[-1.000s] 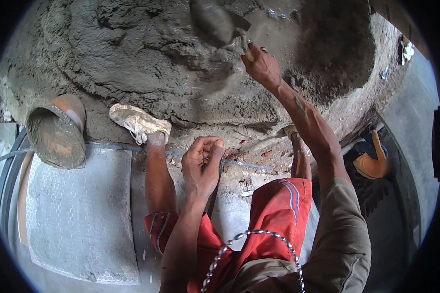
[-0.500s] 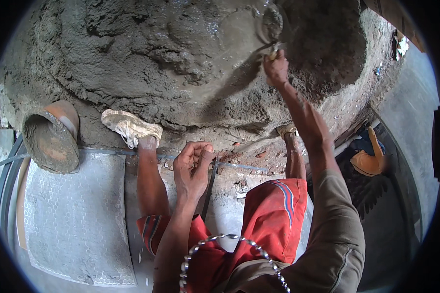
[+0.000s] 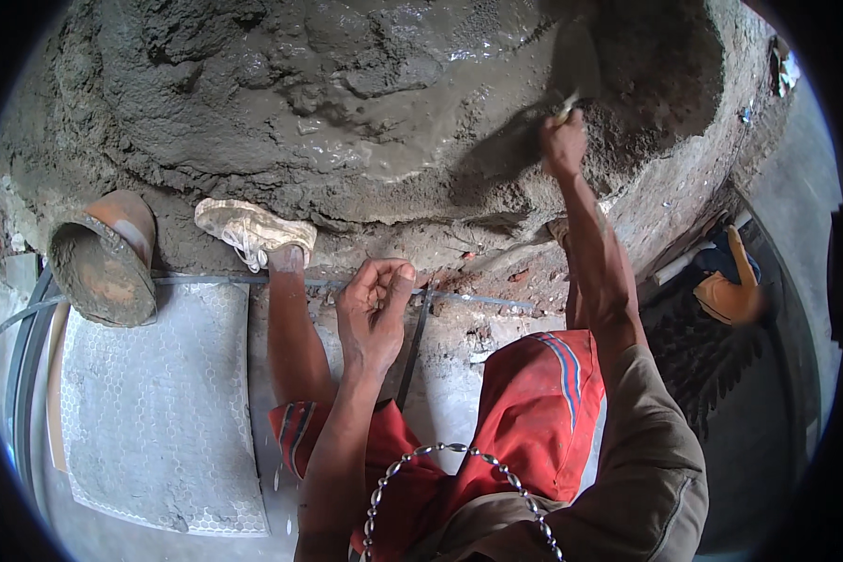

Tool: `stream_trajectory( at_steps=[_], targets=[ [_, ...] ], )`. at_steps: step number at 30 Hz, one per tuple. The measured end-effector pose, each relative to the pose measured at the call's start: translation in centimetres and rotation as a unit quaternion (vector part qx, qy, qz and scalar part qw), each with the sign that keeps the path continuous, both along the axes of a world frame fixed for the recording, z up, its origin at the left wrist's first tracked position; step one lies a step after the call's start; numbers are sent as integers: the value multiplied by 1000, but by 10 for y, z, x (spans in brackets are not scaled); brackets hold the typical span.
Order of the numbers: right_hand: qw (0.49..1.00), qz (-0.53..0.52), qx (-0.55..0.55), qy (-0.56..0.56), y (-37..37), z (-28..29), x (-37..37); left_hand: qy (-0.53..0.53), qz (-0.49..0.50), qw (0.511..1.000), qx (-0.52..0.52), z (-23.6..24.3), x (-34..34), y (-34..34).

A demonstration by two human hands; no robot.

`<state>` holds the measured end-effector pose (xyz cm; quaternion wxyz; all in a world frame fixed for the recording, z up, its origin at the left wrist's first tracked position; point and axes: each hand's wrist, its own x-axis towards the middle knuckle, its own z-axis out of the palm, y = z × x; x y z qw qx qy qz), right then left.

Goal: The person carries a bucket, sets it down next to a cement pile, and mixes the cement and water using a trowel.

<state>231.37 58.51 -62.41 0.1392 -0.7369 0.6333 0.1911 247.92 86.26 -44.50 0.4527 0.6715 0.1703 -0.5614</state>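
Note:
A big mound of wet grey mortar (image 3: 347, 103) fills the upper part of the view. My right hand (image 3: 562, 145) is stretched out over it, shut on the handle of a trowel (image 3: 571, 66) whose blade rests in the mortar at the upper right. My left hand (image 3: 375, 304) hangs loosely curled near the mound's front edge, holding nothing. My legs in red shorts (image 3: 525, 412) and a mortar-caked shoe (image 3: 253, 229) stand at the foot of the pile.
A mortar-stained round pan (image 3: 103, 258) lies on its side at the left of the mound. A patterned grey slab (image 3: 159, 403) lies on the ground below it. An orange and blue object (image 3: 731, 281) lies at the right.
My right hand has pushed the trowel farther up and right across the mortar. My left hand has stayed curled by my knee, and the view has shifted slightly.

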Motion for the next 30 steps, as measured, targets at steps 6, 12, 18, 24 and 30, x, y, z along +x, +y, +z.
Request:
stream_trajectory(
  at_steps=[6,12,18,24,30],
  targets=[
    [995,-15,39,-91,84,-37,-7,-7,8,1000,-2,0,0,3],
    [975,-68,114,-181,134,-29,24,-7,-24,1000,7,-3,-1,-5],
    [953,66,245,-163,119,4,75,6,-52,998,42,-5,3,-11],
    [992,38,38,-112,22,4,34,13,-13,999,36,0,8,-14],
    [974,-94,113,-172,122,-9,-36,7,8,1000,21,1,10,-23]
  ],
)
